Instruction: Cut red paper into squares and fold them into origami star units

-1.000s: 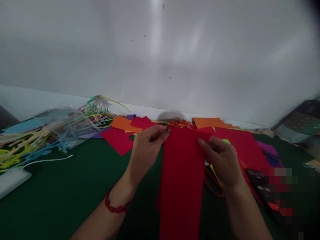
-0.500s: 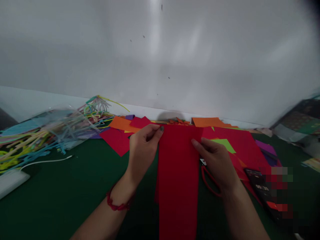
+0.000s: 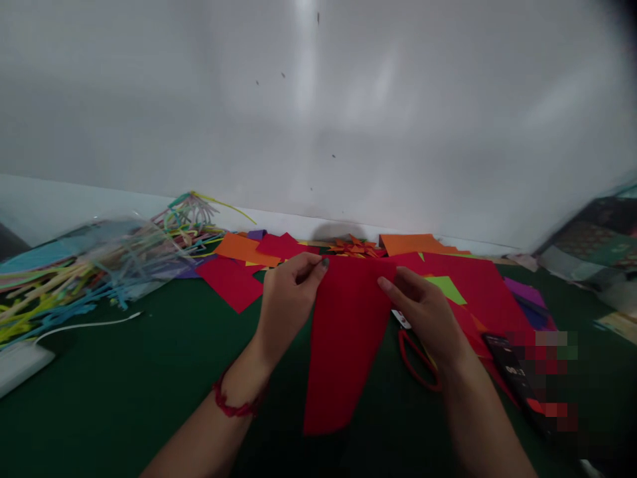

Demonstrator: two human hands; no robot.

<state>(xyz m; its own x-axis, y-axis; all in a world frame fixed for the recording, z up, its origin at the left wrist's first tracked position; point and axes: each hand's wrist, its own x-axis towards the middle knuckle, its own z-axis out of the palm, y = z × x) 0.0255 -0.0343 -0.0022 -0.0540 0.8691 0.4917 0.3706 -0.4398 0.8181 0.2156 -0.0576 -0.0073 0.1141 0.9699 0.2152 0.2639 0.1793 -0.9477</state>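
Observation:
A long red sheet of paper (image 3: 346, 338) hangs between my hands, its top edge level and its lower end free above the dark green table. My left hand (image 3: 293, 295) pinches the top left corner between thumb and fingers. On the opposite side, my right hand (image 3: 425, 312) grips the upper right edge, thumb in front and fingers behind. Beneath and beside my right hand lie scissors with red handles (image 3: 415, 365), partly hidden by that hand.
Left: pipe cleaners (image 3: 99, 265) in a clear bag and a white device (image 3: 22, 365) with a cable. Coloured paper sheets (image 3: 472, 279) and small orange cut pieces (image 3: 353, 247) line the wall. A phone (image 3: 512, 372) lies at right.
The red paper's bottom end has lifted into view and swung toward the left, so it looks shorter. Both hands keep their hold with hardly any movement.

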